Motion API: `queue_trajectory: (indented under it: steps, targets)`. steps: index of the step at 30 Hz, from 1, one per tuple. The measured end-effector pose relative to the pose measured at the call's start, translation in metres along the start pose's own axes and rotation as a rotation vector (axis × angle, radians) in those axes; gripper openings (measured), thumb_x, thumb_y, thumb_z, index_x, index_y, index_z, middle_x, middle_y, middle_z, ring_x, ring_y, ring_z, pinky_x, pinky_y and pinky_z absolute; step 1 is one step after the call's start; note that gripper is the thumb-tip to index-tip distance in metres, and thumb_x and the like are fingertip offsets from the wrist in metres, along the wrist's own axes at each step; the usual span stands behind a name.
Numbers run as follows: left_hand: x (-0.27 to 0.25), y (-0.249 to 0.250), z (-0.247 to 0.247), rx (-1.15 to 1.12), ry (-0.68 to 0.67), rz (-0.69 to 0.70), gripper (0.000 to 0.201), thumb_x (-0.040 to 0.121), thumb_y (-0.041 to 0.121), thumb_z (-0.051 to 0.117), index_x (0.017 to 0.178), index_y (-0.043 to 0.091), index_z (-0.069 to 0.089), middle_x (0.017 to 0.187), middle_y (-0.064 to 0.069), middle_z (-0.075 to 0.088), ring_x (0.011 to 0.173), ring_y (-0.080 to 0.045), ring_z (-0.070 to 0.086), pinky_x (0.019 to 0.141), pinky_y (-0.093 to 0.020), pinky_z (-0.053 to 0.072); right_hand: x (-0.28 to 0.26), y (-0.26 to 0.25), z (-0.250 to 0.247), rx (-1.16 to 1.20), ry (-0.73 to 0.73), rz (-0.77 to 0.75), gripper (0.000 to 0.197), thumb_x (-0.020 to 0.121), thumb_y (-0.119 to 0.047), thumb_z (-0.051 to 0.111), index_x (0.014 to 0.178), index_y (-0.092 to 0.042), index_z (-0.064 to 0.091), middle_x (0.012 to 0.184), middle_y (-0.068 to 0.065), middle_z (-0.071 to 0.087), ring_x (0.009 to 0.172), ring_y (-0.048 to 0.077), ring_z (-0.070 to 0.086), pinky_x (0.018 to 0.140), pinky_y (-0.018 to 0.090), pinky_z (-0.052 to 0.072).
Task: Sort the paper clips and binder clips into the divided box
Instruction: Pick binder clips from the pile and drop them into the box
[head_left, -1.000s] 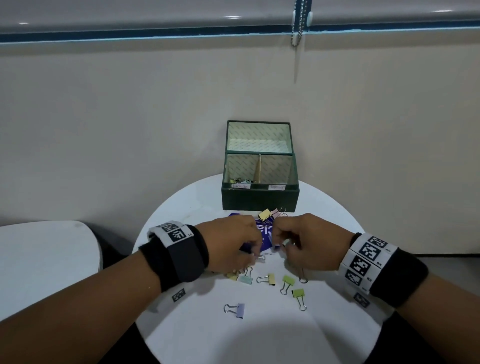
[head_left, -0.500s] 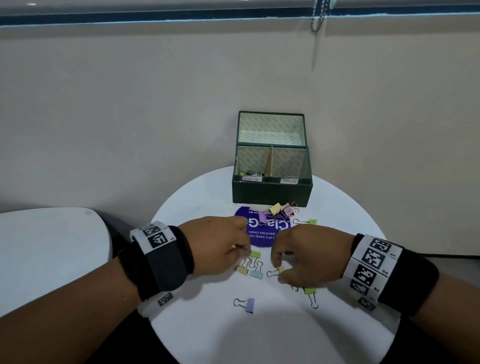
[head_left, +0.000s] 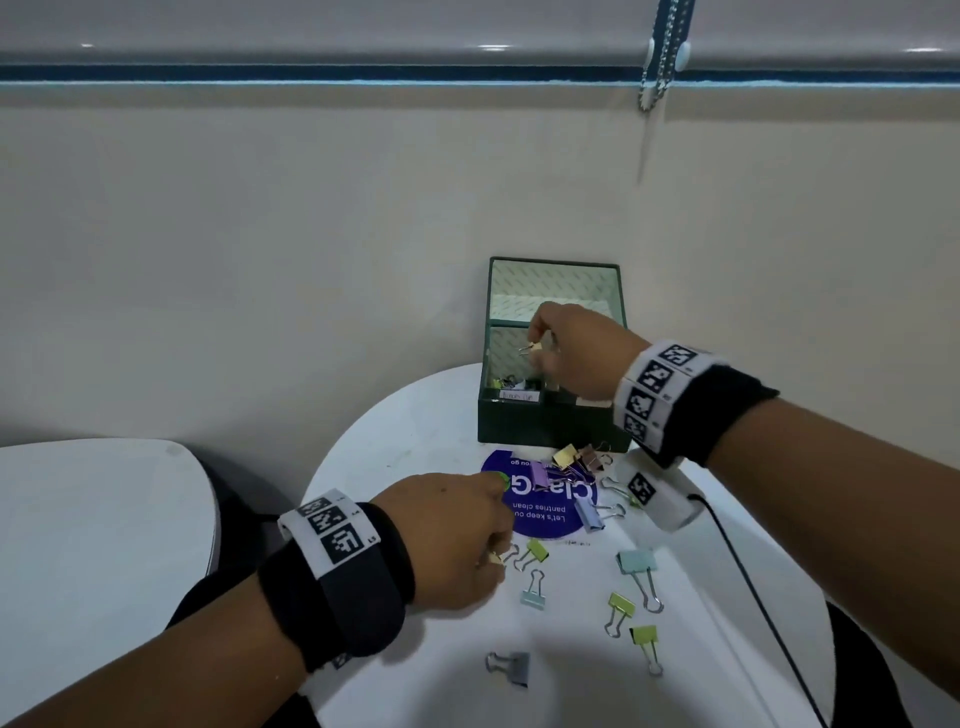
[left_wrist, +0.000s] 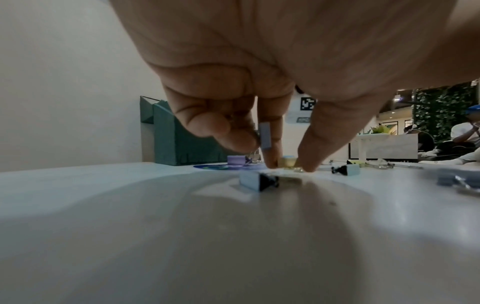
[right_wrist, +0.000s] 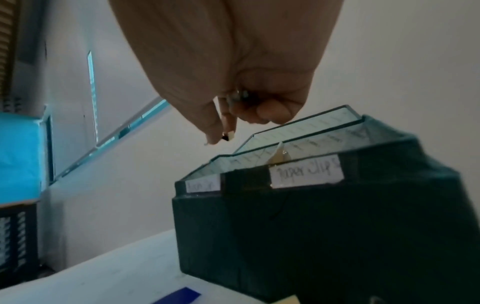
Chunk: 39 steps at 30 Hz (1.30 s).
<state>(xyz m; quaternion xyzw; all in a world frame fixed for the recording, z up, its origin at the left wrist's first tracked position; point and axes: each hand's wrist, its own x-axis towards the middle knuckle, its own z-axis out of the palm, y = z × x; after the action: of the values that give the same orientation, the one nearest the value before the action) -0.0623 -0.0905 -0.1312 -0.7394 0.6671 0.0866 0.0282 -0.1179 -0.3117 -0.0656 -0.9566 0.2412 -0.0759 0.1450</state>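
Observation:
The dark green divided box (head_left: 550, 426) stands open at the table's far side, and its left compartment holds several clips (head_left: 511, 383). My right hand (head_left: 537, 345) hovers above that compartment and pinches a pale yellow binder clip (head_left: 535, 347) between thumb and forefinger (right_wrist: 215, 131). A label (right_wrist: 306, 173) on the box's (right_wrist: 311, 226) right half reads "Paper Clip". My left hand (head_left: 493, 556) is low on the table. Its thumb and forefinger pinch a yellow binder clip (left_wrist: 287, 162), and a blue clip (left_wrist: 265, 135) is tucked against its curled fingers.
Several loose binder clips lie on the round white table (head_left: 415, 447): green (head_left: 537, 551), light blue (head_left: 534, 597), teal (head_left: 636, 564), grey (head_left: 514, 667). More lie on a purple sticker (head_left: 540, 519). A second white table (head_left: 93, 519) is at the left.
My right hand has risen from the table with a clip and moved to above the box's left compartment. My left hand stays low among the clips.

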Motion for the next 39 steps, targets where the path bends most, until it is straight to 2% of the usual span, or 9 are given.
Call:
queue_trajectory:
  steps: [3, 6, 9, 13, 22, 28, 32, 35, 39]
  targets:
    - [0.001, 0.000, -0.001, -0.015, 0.061, -0.026, 0.023, 0.089, 0.047, 0.055, 0.105, 0.031, 0.059, 0.113, 0.012, 0.048, 0.096, -0.015, 0.055, 0.079, -0.031, 0.049, 0.006, 0.001, 0.011, -0.091, -0.064, 0.007, 0.053, 0.097, -0.039, 0.062, 0.146, -0.025, 0.044, 0.149, 0.005, 0.040, 0.132, 0.026, 0.046, 0.103, 0.045, 0.048]
    - [0.006, -0.005, -0.005, -0.033, 0.130, -0.037, 0.023, 0.091, 0.047, 0.055, 0.108, 0.032, 0.059, 0.111, 0.009, 0.046, 0.090, -0.011, 0.051, 0.072, -0.025, 0.041, -0.017, 0.007, 0.011, -0.013, 0.043, -0.056, 0.049, 0.097, -0.032, 0.063, 0.145, -0.027, 0.050, 0.160, 0.000, 0.031, 0.147, 0.024, 0.028, 0.118, 0.046, 0.034]
    - [0.021, -0.019, -0.021, -0.087, 0.230, -0.071, 0.020, 0.092, 0.043, 0.057, 0.107, 0.031, 0.061, 0.110, 0.008, 0.047, 0.091, -0.014, 0.056, 0.078, -0.030, 0.049, -0.059, 0.021, 0.015, 0.009, 0.126, -0.170, 0.028, 0.095, -0.027, 0.064, 0.123, -0.027, 0.065, 0.132, -0.002, 0.054, 0.127, 0.019, 0.046, 0.109, 0.041, 0.044]
    - [0.053, -0.040, -0.052, -0.130, 0.416, -0.123, 0.017, 0.092, 0.039, 0.061, 0.104, 0.027, 0.063, 0.109, 0.005, 0.049, 0.088, -0.013, 0.054, 0.080, -0.028, 0.046, -0.118, 0.044, 0.032, 0.044, -0.103, -0.267, 0.014, 0.091, -0.026, 0.063, 0.098, -0.032, 0.074, 0.103, -0.017, 0.064, 0.092, 0.000, 0.060, 0.082, 0.025, 0.054]
    - [0.119, -0.044, -0.060, -0.058, 0.335, -0.256, 0.028, 0.096, 0.035, 0.049, 0.112, 0.024, 0.070, 0.115, -0.005, 0.061, 0.097, -0.023, 0.059, 0.086, -0.036, 0.052, -0.153, 0.052, 0.044, 0.081, -0.270, -0.265, 0.033, 0.074, -0.047, 0.055, 0.103, -0.040, 0.070, 0.110, -0.026, 0.060, 0.113, -0.002, 0.051, 0.094, 0.033, 0.054]
    - [0.080, -0.036, -0.054, -0.017, 0.463, -0.106, 0.056, 0.093, 0.031, 0.060, 0.145, 0.034, 0.039, 0.146, -0.002, 0.030, 0.100, -0.012, 0.048, 0.090, -0.028, 0.047, -0.154, 0.053, 0.046, 0.100, -0.291, -0.301, 0.027, 0.075, -0.042, 0.061, 0.099, -0.038, 0.072, 0.103, -0.026, 0.060, 0.107, -0.002, 0.053, 0.095, 0.033, 0.050]
    - [0.036, -0.019, -0.043, -0.008, 0.183, 0.078, 0.031, 0.091, 0.040, 0.062, 0.121, 0.033, 0.061, 0.112, 0.013, 0.057, 0.095, -0.006, 0.053, 0.082, -0.022, 0.043, -0.153, 0.053, 0.050, 0.009, -0.342, -0.315, 0.028, 0.075, -0.043, 0.070, 0.103, -0.039, 0.073, 0.105, -0.025, 0.060, 0.108, -0.001, 0.051, 0.095, 0.031, 0.051]
    - [0.010, -0.015, -0.027, -0.011, -0.127, 0.024, 0.030, 0.082, 0.053, 0.067, 0.109, 0.038, 0.065, 0.098, 0.019, 0.059, 0.083, -0.001, 0.054, 0.077, -0.021, 0.044, -0.152, 0.054, 0.054, -0.001, -0.334, -0.329, 0.025, 0.077, -0.040, 0.070, 0.101, -0.040, 0.074, 0.104, -0.024, 0.060, 0.109, 0.001, 0.051, 0.093, 0.032, 0.051]
    - [-0.002, -0.019, -0.011, 0.012, -0.181, -0.039, 0.031, 0.083, 0.047, 0.068, 0.112, 0.042, 0.062, 0.100, 0.019, 0.059, 0.085, -0.001, 0.052, 0.075, -0.020, 0.041, -0.152, 0.056, 0.056, 0.016, -0.320, -0.327, 0.014, 0.080, -0.037, 0.069, 0.094, -0.036, 0.071, 0.099, -0.023, 0.061, 0.105, 0.003, 0.051, 0.091, 0.032, 0.050]
